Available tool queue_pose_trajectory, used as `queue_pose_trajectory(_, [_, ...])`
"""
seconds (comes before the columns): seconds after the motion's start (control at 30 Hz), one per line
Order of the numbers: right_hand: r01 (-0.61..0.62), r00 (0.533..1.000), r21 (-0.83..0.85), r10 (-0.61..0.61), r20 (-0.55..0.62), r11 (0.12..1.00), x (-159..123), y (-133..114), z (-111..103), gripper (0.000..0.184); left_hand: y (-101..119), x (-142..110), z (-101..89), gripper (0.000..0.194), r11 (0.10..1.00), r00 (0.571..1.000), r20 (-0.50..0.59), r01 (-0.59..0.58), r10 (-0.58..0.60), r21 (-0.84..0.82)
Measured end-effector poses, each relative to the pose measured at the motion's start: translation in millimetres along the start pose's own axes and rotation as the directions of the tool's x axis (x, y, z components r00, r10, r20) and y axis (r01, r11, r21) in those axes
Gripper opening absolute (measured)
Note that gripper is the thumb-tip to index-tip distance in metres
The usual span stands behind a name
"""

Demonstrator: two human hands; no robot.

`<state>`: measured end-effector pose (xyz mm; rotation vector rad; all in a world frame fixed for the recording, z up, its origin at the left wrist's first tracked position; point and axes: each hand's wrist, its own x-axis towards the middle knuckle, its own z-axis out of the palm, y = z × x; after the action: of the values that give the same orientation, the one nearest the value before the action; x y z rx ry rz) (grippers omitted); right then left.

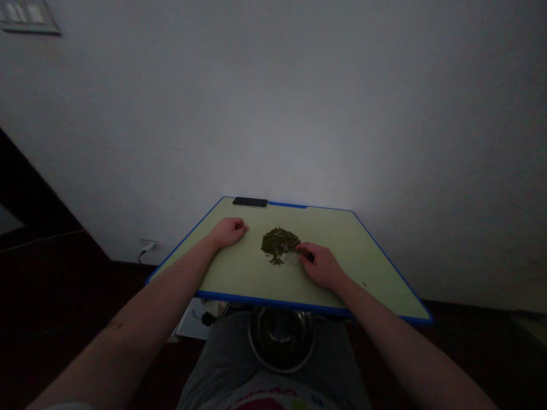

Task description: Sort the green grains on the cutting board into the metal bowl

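Observation:
A loose pile of small greenish-brown bits (277, 241), too small to name, lies on the pale yellow-green tabletop (243, 273). At the pile's right side my right hand (321, 264) is closed, its thumb and fingers pinching a clear, see-through piece (292, 259) that looks like thin plastic; its exact kind is too dim to tell. That piece rests low on the board against the pile's near right edge. My left hand (229, 232) lies left of the pile, apart from it, with fingers curled in and nothing visible in them.
A black phone (250, 202) lies at the table's far left edge. On my lap, below the blue near edge (273, 302), sits a shiny metal bowl (281, 364). A small dark sliver (364, 284) lies near my right wrist. A plug (148, 246) sits in the wall behind.

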<state>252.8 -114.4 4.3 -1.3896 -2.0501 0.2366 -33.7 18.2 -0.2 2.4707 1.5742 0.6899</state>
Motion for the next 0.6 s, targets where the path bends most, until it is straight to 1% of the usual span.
queue_pose_trajectory(0.27, [0.012, 0.999, 0.03, -0.013, 0.031, 0.999, -0.1, -2.3, -0.5, 0.025, 0.3, -0.2, -0.7, 0.034, 1.0, 1.0, -0.002, 0.002, -0.002, -0.01])
queue_pose_trajectory(0.4, [0.035, 0.996, 0.049, -0.039, 0.081, 0.998, -0.3, -4.0, -0.3, 0.027, 1.1, -0.3, -1.0, 0.034, 1.0, 1.0, -0.008, 0.008, -0.008, -0.007])
queue_pose_trajectory(0.47, [0.064, 0.992, 0.052, -0.07, 0.103, 0.997, 0.0, -5.2, -0.1, 0.028, 1.5, -0.4, -1.3, 0.034, 1.0, 1.0, -0.002, 0.011, -0.011, -0.004])
queue_pose_trajectory(0.6, [0.161, 0.974, 0.064, -0.169, 0.153, 0.985, 0.1, -8.3, -0.1, 0.031, 1.0, 0.0, -1.1, 0.036, 1.0, 1.0, -0.003, -0.002, 0.002, -0.001])
